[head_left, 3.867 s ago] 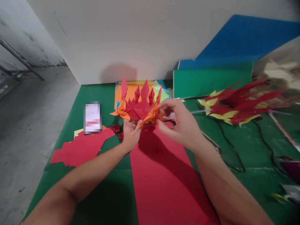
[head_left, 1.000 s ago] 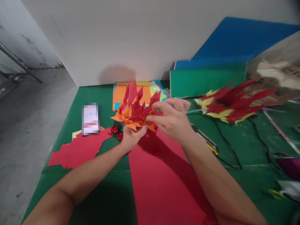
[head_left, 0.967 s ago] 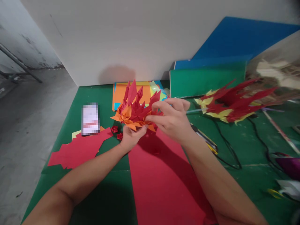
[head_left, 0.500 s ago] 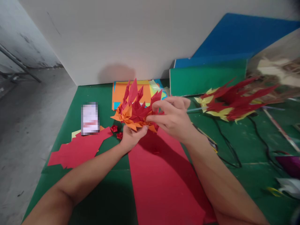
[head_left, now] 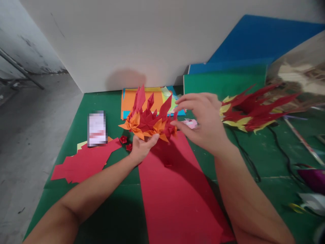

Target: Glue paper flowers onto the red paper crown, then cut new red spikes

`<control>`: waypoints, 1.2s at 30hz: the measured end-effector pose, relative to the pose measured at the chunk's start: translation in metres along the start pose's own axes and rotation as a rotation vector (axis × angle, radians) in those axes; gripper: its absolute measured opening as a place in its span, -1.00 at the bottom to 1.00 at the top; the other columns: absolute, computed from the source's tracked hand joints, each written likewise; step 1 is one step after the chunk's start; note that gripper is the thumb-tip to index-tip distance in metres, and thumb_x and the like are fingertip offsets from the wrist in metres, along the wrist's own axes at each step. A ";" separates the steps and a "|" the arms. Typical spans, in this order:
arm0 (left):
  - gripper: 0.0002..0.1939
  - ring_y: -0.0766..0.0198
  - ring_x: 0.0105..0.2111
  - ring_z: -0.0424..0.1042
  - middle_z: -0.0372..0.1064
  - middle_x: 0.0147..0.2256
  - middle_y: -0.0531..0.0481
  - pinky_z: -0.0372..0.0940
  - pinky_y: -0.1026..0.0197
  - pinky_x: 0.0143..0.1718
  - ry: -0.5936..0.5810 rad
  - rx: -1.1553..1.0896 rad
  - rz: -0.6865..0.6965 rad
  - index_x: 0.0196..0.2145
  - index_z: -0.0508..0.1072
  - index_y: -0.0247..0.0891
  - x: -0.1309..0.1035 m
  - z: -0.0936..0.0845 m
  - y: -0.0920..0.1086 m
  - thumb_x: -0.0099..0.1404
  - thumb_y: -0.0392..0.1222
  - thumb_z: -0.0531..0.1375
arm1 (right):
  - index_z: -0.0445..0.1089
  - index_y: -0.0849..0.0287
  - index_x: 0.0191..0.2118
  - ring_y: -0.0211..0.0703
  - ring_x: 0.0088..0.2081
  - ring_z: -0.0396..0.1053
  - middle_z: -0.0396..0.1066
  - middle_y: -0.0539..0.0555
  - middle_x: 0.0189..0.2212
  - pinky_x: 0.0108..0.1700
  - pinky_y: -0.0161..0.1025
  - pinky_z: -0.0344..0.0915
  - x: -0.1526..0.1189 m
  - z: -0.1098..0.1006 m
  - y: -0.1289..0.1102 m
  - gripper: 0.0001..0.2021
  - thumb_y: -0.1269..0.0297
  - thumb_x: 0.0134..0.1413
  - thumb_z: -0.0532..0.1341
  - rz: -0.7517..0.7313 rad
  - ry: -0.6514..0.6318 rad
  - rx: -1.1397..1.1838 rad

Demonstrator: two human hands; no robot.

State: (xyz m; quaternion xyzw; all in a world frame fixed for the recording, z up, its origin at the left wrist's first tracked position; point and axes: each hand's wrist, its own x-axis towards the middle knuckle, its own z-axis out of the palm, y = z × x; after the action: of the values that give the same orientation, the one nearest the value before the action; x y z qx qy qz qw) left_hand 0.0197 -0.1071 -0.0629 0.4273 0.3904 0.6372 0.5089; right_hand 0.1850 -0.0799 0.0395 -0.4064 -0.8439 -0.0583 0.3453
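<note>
My left hand [head_left: 142, 148] holds a folded paper piece [head_left: 149, 120] from below, its thumb along the lower front edge. Pointed red petals stand up from the piece, and orange paper flowers line its front rim. Just right of it is my right hand [head_left: 203, 123], fingers curved and spread apart, the fingertips close to the right-hand petals. Whether a fingertip touches the paper I cannot tell. Beneath the hands lies a long red sheet [head_left: 177, 196]. Two small dark red folded flowers [head_left: 123, 139] rest to the left of my left hand.
A second red and yellow paper piece [head_left: 254, 112] is at right, near black cords. Coloured sheets [head_left: 142, 98] lie behind the held piece. At left, a blurred-out phone-like object [head_left: 97, 128] rests by red paper cutouts [head_left: 81, 164]. A green board [head_left: 223, 81] stands behind.
My right hand has moved right, off the orange flower at the front, and its fingers have spread. The held piece has shifted slightly, and a pink item behind it now shows.
</note>
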 end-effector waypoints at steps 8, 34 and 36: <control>-0.76 0.14 -0.28 0.55 0.55 -0.32 -0.07 0.46 0.09 -0.08 0.014 -0.036 -0.035 -0.36 0.53 -0.23 0.001 0.003 0.006 -0.04 -0.19 0.40 | 0.25 0.06 -0.18 -0.08 -0.21 0.38 0.44 0.02 -0.25 0.02 -0.01 0.03 -0.006 0.018 -0.001 -0.88 0.32 0.14 0.16 0.055 -0.155 0.149; -0.78 0.27 -0.43 0.50 0.52 -0.45 -0.02 0.46 0.22 -0.33 -0.041 -0.026 0.032 -0.46 0.53 -0.27 0.001 0.001 0.005 0.00 -0.08 0.39 | 0.49 -0.02 -0.34 -0.01 -0.05 0.19 0.36 0.06 -0.28 -0.04 -0.02 -0.08 -0.003 0.015 -0.003 -0.73 0.23 0.26 0.05 0.016 -0.268 0.061; -0.77 0.28 -0.45 0.49 0.51 -0.48 -0.01 0.45 0.24 -0.36 -0.044 -0.025 0.020 -0.48 0.52 -0.27 0.001 0.001 0.004 -0.01 -0.07 0.39 | 0.48 -0.03 -0.33 -0.04 -0.10 0.21 0.33 0.04 -0.37 0.00 0.00 -0.10 -0.004 0.017 -0.001 -0.73 0.23 0.26 0.04 0.016 -0.265 0.086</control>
State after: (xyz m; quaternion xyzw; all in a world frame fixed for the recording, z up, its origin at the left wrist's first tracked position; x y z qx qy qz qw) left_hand 0.0193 -0.1072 -0.0585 0.4386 0.3666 0.6377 0.5163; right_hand 0.1768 -0.0771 0.0246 -0.4021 -0.8805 0.0349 0.2486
